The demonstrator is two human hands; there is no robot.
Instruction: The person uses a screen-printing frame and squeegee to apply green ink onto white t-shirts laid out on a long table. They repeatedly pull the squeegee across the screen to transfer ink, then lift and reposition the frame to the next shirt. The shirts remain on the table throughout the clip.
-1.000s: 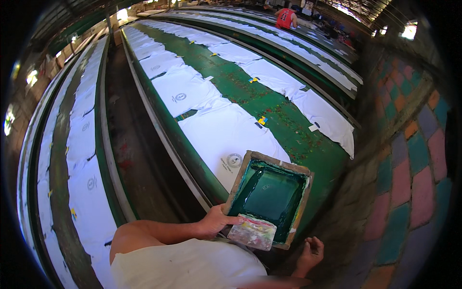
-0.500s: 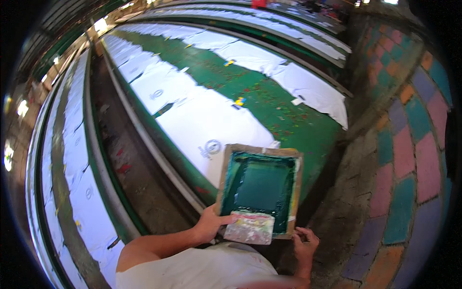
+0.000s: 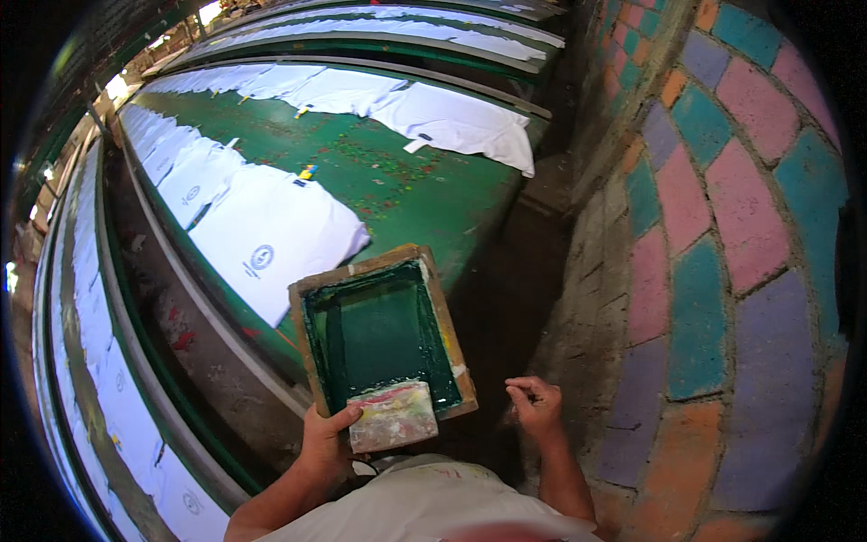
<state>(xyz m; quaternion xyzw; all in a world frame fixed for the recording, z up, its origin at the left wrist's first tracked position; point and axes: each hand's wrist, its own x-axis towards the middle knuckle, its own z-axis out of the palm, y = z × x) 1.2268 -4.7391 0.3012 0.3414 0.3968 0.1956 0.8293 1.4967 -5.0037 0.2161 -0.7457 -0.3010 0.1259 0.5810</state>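
Note:
A wooden-framed printing screen [image 3: 371, 331] with dark green ink on its mesh is tilted in front of me. My left hand [image 3: 326, 440] grips its lower left corner, with the thumb up against a paint-stained squeegee [image 3: 394, 419] lying at the near end of the screen. The fingers under the frame are hidden. Apart from the frame, to its right, my right hand [image 3: 536, 404] hangs in the air with fingers curled in and nothing visible in them. Just beyond the screen lies a white shirt [image 3: 289, 230] with a small dark round print.
A long green table [image 3: 433, 203] carries two rows of white shirts. Another long table with shirts [image 3: 126, 361] runs along the left, across a narrow aisle [image 3: 185, 312]. On the right stands a wall of painted blocks [image 3: 750, 235]. More shirt-covered tables [image 3: 361, 41] lie farther back.
The view has swung to the right, so the table shifts left. My right hand has come away from the screen's right corner. The screen is turned slightly anticlockwise, still in my left hand.

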